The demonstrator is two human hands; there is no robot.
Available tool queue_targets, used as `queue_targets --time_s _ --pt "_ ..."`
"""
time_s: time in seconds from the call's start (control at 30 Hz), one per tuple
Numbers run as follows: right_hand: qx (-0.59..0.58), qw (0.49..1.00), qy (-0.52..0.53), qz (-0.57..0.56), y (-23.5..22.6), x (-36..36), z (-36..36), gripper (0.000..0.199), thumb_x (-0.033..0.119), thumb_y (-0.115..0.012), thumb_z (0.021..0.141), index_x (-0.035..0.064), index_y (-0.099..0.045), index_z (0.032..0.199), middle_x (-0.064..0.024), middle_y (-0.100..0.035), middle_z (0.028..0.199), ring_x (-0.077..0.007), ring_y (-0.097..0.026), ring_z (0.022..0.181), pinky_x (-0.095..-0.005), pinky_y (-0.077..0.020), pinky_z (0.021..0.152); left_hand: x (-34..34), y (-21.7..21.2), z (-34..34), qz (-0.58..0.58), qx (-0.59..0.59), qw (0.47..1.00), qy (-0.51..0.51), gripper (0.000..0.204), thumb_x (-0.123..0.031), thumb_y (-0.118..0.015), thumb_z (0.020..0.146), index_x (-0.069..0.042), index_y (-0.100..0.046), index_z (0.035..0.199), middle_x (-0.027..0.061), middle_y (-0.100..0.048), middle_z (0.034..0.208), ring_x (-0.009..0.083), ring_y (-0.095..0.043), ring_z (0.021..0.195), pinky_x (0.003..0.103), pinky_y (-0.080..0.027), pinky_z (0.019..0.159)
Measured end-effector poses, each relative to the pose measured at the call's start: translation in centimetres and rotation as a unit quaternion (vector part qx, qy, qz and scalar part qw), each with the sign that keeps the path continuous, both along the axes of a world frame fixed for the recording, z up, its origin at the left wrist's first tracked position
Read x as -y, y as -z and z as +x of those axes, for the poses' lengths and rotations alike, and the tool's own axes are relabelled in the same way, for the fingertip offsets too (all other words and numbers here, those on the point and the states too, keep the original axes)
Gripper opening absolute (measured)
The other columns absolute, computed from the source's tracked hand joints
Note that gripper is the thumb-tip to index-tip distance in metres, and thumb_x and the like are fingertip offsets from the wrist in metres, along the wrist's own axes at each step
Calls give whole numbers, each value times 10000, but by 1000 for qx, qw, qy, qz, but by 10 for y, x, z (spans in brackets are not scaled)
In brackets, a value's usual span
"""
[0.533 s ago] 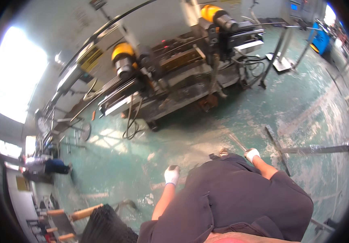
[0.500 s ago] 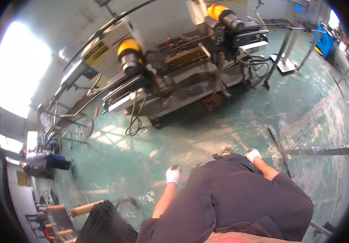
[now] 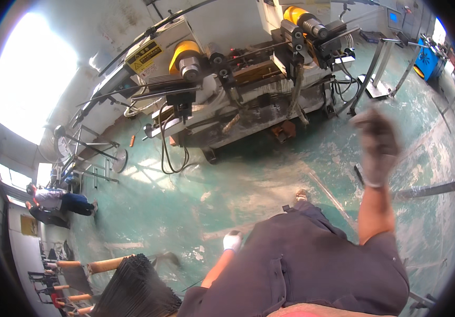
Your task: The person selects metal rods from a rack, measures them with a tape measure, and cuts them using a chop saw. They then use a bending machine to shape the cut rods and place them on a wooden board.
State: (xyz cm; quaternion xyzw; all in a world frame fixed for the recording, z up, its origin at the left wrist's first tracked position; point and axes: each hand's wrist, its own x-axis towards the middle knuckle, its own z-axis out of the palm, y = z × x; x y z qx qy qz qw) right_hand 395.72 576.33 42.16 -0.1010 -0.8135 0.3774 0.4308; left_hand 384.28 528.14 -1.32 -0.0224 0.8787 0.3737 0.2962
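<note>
While your grey-gloved right hand (image 3: 378, 145) is up, curled but too blurry to tell any grip, mind the yellow-and-grey metal machine (image 3: 263, 110) ahead; white-gloved left hand (image 3: 233, 241) hangs low, can't tell its grip.

A green floor (image 3: 132, 216), its paint scuffed to pale patches, spreads across the room. Near ten o'clock a large window (image 3: 32, 79) glares white; a smaller window (image 3: 10, 173) shines at nine. Sunlight (image 3: 156, 179) falls on the floor in a broken grid toward nine. A stained, pale grey wall (image 3: 114, 24) rises at eleven, and a whitish wall (image 3: 21, 248) stands at eight.
</note>
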Motion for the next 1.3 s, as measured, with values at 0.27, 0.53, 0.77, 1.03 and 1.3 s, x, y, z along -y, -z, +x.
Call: queue_targets --time_s 0.27,0.53,0.77,1.03,1.3 --pt "-305 826 -23 474 -183 25 68 324 133 -668 1049 -35 -698 1324 -148 -779 1070 -173 -728 939 -340 -609 847 -17 21 -66 82 -33 995 -51 389 -241 -694 924 46 -772 1175 214 -813 1107 332 -770 1072 404 -576 986" --pt "-334 812 40 477 -190 26 73 277 83 -670 1029 -44 -699 1273 -153 -767 1027 -187 -714 890 -349 -594 797 2 55 -49 59 -171 968 171 258 -211 -688 902 23 -780 962 152 -789 864 250 -738 728 392 -597 726" --pt "-345 818 88 452 -164 39 66 237 39 -671 1011 -52 -699 1229 -158 -756 990 -198 -702 848 -356 -581 753 4 26 -91 211 -110 971 6 199 -56 -716 914 83 -735 1054 140 -764 860 218 -705 687 360 -574 631" --pt "-291 935 94 179 -106 -3 1 231 -80 -672 1018 -41 -722 1240 -34 -727 993 -64 -651 853 -240 -541 770 -25 -114 -161 317 -76 928 -182 132 -39 -719 960 38 -714 1068 108 -735 859 186 -670 678 341 -556 610" --pt "-146 987 35 -63 -20 -64 -94 173 37 -741 1009 -3 -753 1177 15 -715 924 -46 -632 841 -239 -545 789 -69 -246 -262 315 -289 900 -81 129 -112 -729 1010 0 -733 1074 58 -734 902 131 -652 780 292 -535 725"
